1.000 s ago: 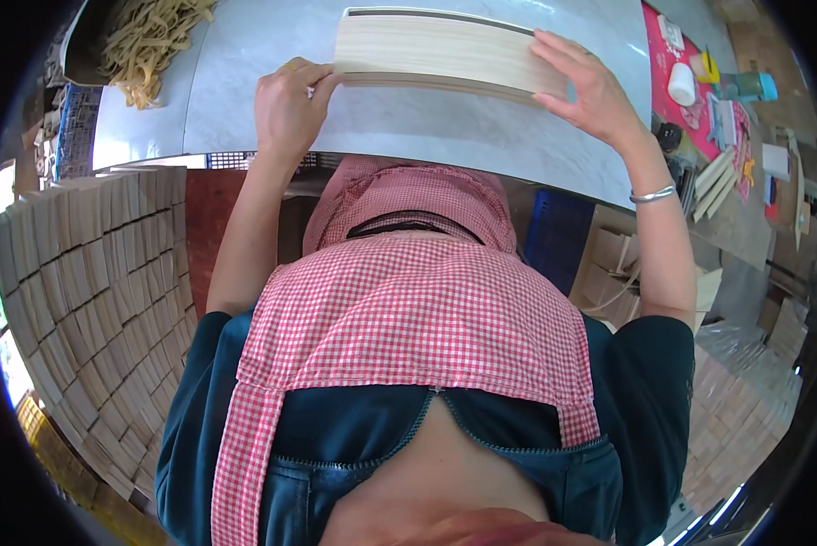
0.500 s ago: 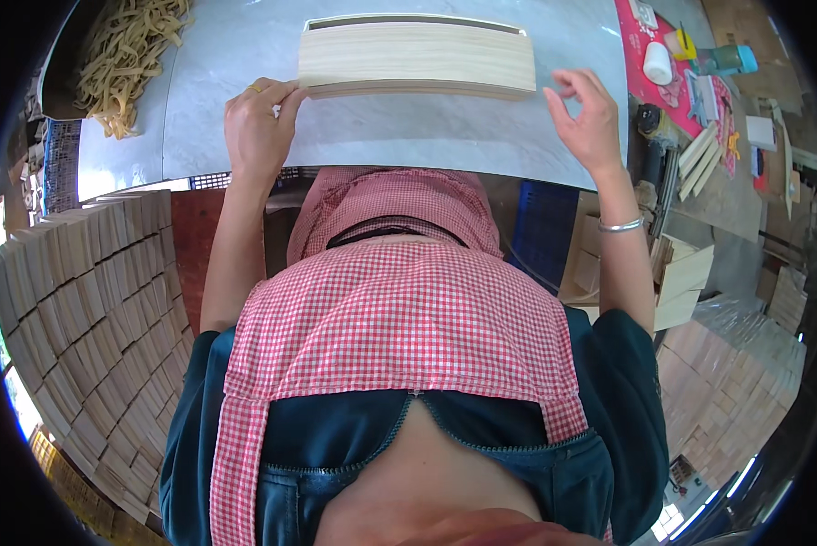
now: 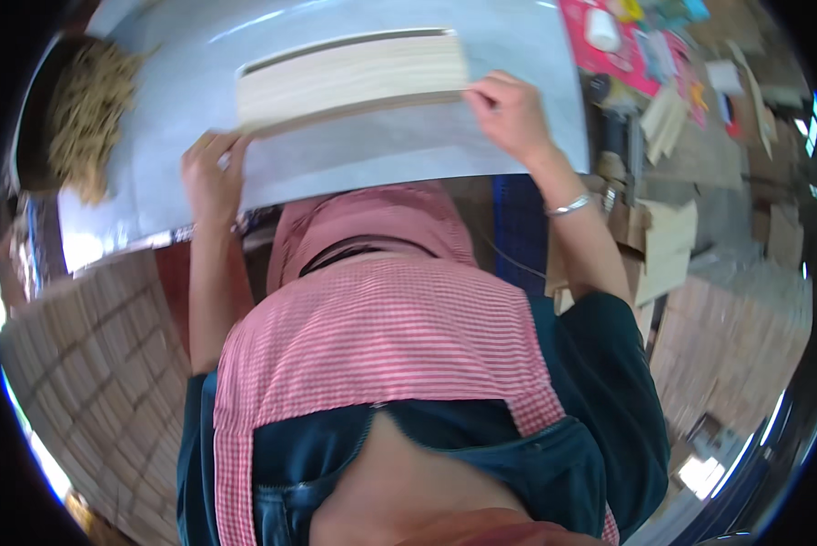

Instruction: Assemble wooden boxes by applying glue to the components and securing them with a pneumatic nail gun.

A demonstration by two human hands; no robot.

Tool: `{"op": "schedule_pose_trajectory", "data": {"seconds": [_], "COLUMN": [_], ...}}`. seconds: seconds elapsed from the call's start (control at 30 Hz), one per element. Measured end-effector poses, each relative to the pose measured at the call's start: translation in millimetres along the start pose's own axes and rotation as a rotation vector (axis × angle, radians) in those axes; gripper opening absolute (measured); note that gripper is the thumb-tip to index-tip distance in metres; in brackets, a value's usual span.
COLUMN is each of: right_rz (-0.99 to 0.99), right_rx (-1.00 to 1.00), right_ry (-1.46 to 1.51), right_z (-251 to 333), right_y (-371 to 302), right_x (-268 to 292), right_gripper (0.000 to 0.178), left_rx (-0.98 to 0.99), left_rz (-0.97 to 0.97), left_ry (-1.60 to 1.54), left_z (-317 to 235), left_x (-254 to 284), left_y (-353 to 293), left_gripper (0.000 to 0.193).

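Observation:
A long, pale wooden box (image 3: pixel 354 84) lies on the grey-white table, with a narrow dark slot along its far edge. At its near left corner is my left hand (image 3: pixel 213 179), thumb and fingers pinched together at the wood. My right hand (image 3: pixel 510 116) has its fingers curled closed against the near right corner. Motion blurs the picture, so whether anything thin is between the fingertips and the wood cannot be made out. A dark bin (image 3: pixel 34 136) at the table's left holds a heap of tan rubber bands (image 3: pixel 95 114).
Stacked wooden pieces (image 3: pixel 90 350) rise at my left, and another stack (image 3: pixel 731 350) stands at my right. Beyond the table's right edge, a red surface (image 3: pixel 640 77) carries a white bottle (image 3: pixel 601 31) and small clutter. A blue crate (image 3: pixel 520 227) is below the table.
My right hand has gone from apart and open to closed at the box's right corner. The whole view has tilted, with box and table shifted left. My left hand stays at its corner.

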State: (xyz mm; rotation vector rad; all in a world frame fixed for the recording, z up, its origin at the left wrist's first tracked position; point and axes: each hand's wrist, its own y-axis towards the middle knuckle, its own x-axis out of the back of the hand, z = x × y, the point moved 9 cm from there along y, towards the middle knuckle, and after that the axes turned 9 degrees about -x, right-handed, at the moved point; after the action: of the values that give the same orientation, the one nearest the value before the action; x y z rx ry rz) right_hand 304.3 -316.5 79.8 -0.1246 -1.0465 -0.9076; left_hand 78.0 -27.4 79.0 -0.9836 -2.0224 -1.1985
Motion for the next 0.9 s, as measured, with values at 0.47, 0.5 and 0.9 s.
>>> {"op": "schedule_pose_trajectory", "data": {"seconds": [0.47, 0.5, 0.9], "right_rz": [-0.372, -0.392, -0.5], "right_rx": [-0.38, -0.695, -1.375], "right_ry": [-0.035, -0.185, -0.547], "right_z": [-111.5, -152.0, -388.2], "right_y": [-19.3, -32.7, -195.2], "right_x": [126.1, 159.8, 242.3], "right_gripper": [0.014, 0.017, 0.037], "left_rx": [0.296, 0.418, 0.612], "left_rz": [0.187, 0.159, -0.025], "left_ry": [-0.202, -0.209, -0.213], "left_z": [24.0, 39.1, 76.9], "left_x": [0.2, 7.0, 25.6], "left_y": [-48.7, -63.3, -75.2], "left_gripper": [0.027, 0.032, 0.035]}}
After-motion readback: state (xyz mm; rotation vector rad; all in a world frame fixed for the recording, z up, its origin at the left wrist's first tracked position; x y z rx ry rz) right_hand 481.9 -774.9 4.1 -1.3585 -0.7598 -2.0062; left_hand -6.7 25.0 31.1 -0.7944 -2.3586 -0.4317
